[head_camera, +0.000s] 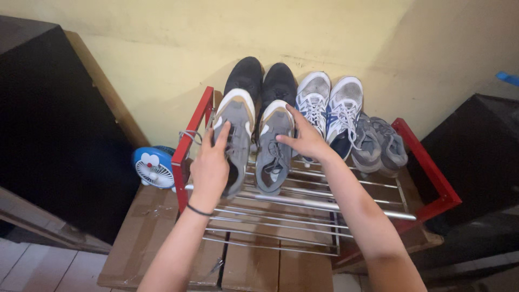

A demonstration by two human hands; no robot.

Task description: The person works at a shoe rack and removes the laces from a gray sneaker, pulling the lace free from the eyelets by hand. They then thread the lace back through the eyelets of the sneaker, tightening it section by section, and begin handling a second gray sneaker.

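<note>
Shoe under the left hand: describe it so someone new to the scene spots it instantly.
Find the red-framed shoe rack against the yellow wall. Its leftmost near shoe is the grey sneaker with a tan-and-white toe band, gripped by the left hand. Unlike its twin under the right hand, it sits beside the red side bar.

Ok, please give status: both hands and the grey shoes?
Left hand grips left grey shoe. Right hand rests on right grey shoe. Both on rack; white sneakers adjacent.

My left hand covers the heel of the left grey shoe. Both forearms run off the bottom edge. The blue fan sits partly behind the red rack, and the dark cabinet is cut off at the left.
</note>
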